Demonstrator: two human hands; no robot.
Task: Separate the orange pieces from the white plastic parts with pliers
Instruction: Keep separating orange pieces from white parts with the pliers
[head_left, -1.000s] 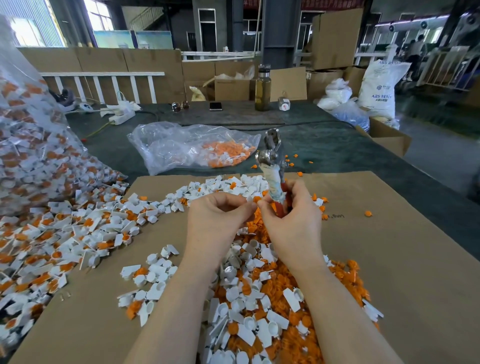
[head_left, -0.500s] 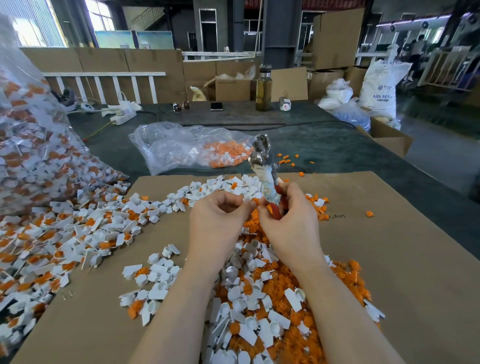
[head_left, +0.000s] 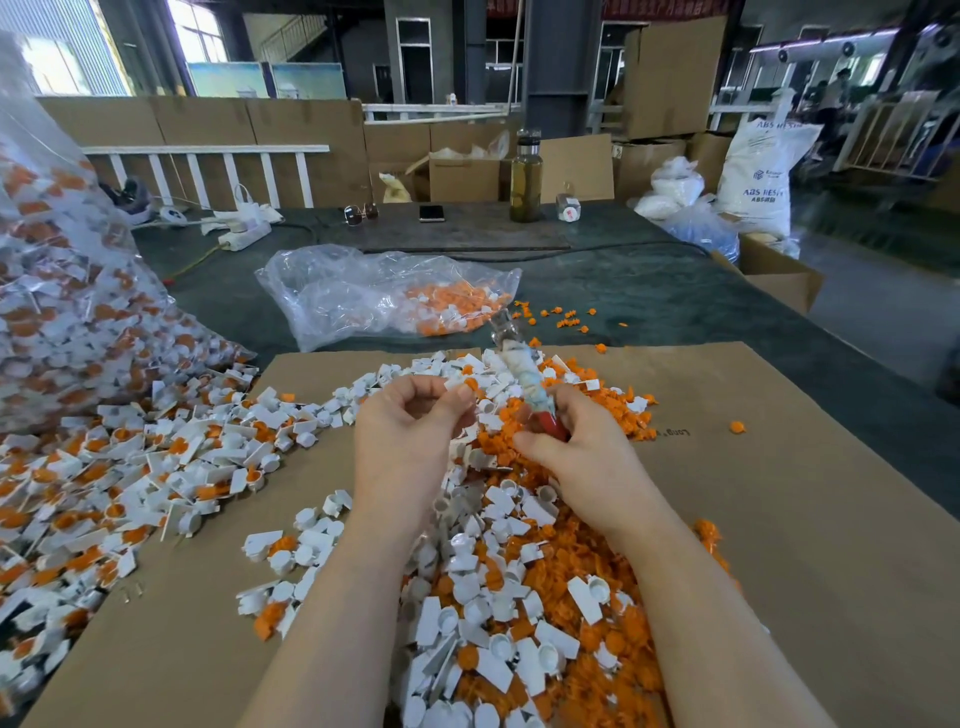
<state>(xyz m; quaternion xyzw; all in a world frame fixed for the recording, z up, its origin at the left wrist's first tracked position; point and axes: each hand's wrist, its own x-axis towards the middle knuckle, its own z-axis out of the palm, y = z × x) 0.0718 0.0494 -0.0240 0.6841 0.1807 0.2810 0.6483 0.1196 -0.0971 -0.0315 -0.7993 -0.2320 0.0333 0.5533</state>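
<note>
Work is partly done. Between the forearms lies a near pile (head_left: 519, 597) of loose orange pieces mixed with emptied white parts. A much larger left heap (head_left: 130, 467) of white parts with orange inserts, spilling from the big bag (head_left: 62, 270), remains unprocessed. The left hand (head_left: 410, 431) pinches one white part (head_left: 460, 387). The right hand (head_left: 576, 447) grips the pliers (head_left: 524, 374), tip pointing far. A smaller bag (head_left: 384, 296) of orange pieces lies on the counter (head_left: 675, 291).
</note>
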